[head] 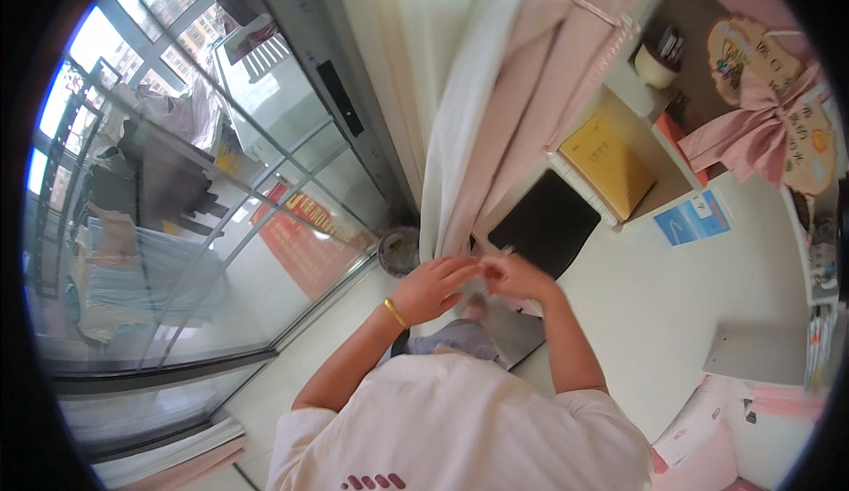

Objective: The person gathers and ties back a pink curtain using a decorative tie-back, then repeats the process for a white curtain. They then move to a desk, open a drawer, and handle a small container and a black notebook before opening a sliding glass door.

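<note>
My left hand (434, 289), with a gold bracelet (395, 313) at its wrist, is held out in front of my body. Its fingers are bent and a little apart, and I see nothing in them. Its fingertips meet my right hand (514, 277), whose fingers are curled. Something small and pale shows at the top of the right hand, too blurred to name. Just beyond the hands hang a pink curtain (511, 93) and a white curtain (457, 120). A black flat panel (547, 222) lies beyond the right hand, on or against white furniture.
At left stands a glass sliding door (219, 279) with a dark frame; laundry hangs behind it. A round container (399, 252) sits by the door's end. To the right, a shelf (690, 189) holds a yellow book (607, 166); a blue booklet (693, 218) is beside it.
</note>
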